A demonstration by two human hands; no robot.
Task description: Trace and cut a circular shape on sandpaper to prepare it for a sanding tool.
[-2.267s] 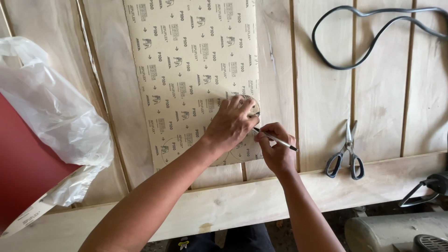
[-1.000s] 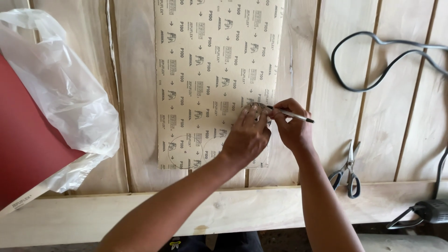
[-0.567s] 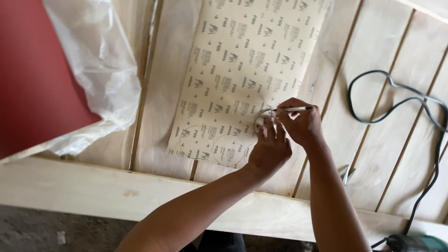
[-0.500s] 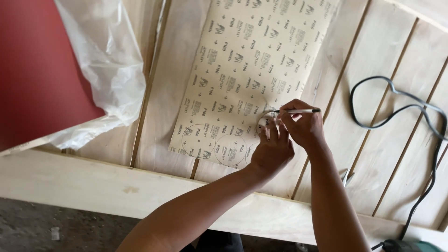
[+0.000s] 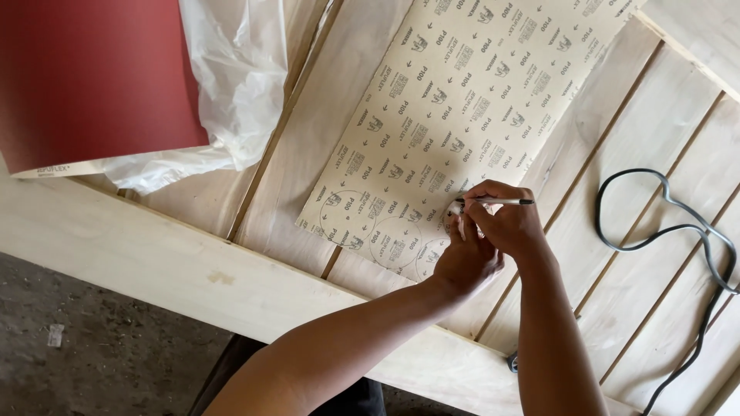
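A beige sandpaper sheet (image 5: pixel 462 100), printed side up, lies on a slatted wooden panel (image 5: pixel 640 146). Pencilled circles (image 5: pixel 393 239) are drawn along its near edge. My left hand (image 5: pixel 462 258) presses down on a small round disc at the sheet's near right corner; the disc is mostly hidden under my fingers. My right hand (image 5: pixel 505 223) holds a pen (image 5: pixel 497 202) with its tip at the rim of that disc.
A red sandpaper roll (image 5: pixel 92 77) and a clear plastic bag (image 5: pixel 231 77) lie at the upper left. A black cable (image 5: pixel 678 231) loops over the slats at the right. The panel's pale wooden frame rail (image 5: pixel 177 262) runs along the near side, with dark floor (image 5: pixel 92 347) below it.
The camera has swung and tilted, so the panel now sits diagonally and the scissors are out of view. My hands stay on the disc at the sheet's corner, pen still at its rim.
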